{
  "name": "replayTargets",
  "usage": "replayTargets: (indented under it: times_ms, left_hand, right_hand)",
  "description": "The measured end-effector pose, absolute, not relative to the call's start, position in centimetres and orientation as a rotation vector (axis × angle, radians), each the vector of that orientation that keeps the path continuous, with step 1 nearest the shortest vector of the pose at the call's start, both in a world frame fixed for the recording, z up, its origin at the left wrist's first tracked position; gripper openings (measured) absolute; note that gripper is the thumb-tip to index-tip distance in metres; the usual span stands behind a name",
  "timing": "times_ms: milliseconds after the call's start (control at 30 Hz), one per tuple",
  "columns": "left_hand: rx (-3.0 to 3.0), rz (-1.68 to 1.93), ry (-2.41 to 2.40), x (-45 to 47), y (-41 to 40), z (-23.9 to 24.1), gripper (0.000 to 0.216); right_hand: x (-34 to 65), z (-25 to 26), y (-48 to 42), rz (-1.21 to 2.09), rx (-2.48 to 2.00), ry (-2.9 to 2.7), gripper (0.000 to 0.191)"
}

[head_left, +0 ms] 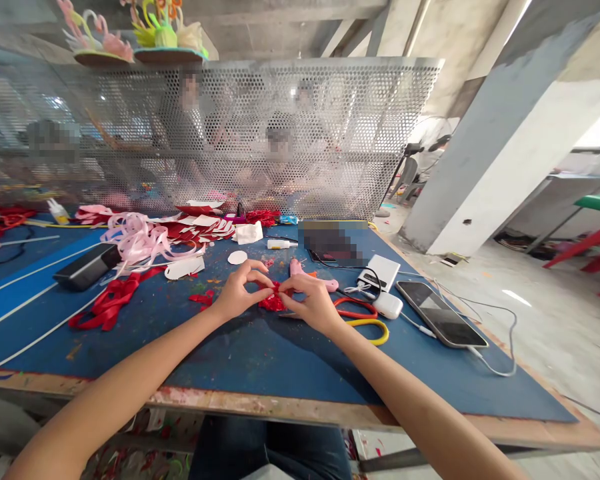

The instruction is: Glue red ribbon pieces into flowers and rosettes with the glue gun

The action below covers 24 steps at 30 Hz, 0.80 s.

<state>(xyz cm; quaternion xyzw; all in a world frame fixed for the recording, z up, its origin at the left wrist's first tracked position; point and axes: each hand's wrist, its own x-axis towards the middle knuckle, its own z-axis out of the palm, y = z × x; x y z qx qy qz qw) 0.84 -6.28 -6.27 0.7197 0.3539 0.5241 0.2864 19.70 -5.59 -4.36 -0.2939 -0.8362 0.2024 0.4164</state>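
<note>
Both my hands meet over the middle of the blue table (260, 353). My left hand (241, 291) and my right hand (311, 301) pinch a small red ribbon piece (273, 301) between their fingertips, just above the tabletop. The fingers of both hands are curled and pressed on the red piece. A pink glue gun (300, 270) lies just behind my right hand. Scissors with orange and yellow handles (363, 317) lie right of my right hand.
Red ribbon (113, 300), pink ribbon (137, 240), red and white cut pieces and a black box (87, 265) lie to the left. A phone (440, 312), white power bank (380, 270) and cables lie to the right. A perforated metal screen (290, 140) stands behind, with people beyond it.
</note>
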Motion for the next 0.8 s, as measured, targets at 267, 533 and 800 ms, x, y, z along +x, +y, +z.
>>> replayTargets:
  times_ms: [267, 533, 800]
  left_hand:
    - [2.094, 1.426, 1.052, 0.93, -6.55, -6.15, 0.028]
    - [2.123, 1.453, 1.086, 1.05, -6.71, -6.1, 0.028]
    - [2.152, 1.456, 1.098, 1.08, -6.73, -6.14, 0.029]
  right_hand:
    - [19.62, -4.48, -5.67, 0.468, -0.79, -2.075, 0.007]
    - [19.19, -4.96, -5.36, 0.623, -0.86, -1.946, 0.014]
    - [19.17, -4.72, -5.51, 0.663, -0.859, -1.955, 0.011]
